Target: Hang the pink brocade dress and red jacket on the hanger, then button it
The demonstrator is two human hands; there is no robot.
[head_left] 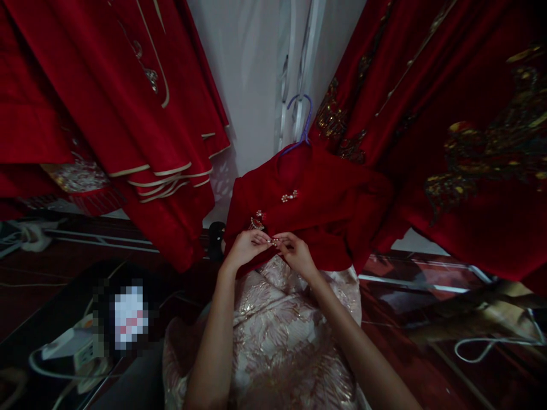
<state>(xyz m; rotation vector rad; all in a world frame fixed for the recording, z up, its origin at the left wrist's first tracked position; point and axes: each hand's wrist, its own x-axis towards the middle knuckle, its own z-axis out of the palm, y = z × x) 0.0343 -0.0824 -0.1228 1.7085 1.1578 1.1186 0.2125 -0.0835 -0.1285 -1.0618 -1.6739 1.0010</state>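
Observation:
A red jacket (329, 199) hangs on a purple hanger (306, 122) in front of me, its lower part over a pale patterned cloth with metallic thread (282, 319). At its lower front, my left hand (251, 247) and my right hand (296, 254) meet, fingertips pinched on a small beaded clasp (273, 242). The fingers partly cover this clasp. Above them, another flower-shaped beaded clasp (289, 196) sits below the collar. A fan-shaped beaded ornament (257, 221) lies on the jacket just above my left hand.
Red garments with pale piping (162, 131) hang at the left. More red garments with gold embroidery (482, 142) hang at the right. A blurred-out bright screen (130, 316) and a white power strip (81, 347) with cables lie lower left. Metal rack bars (419, 283) run near the floor.

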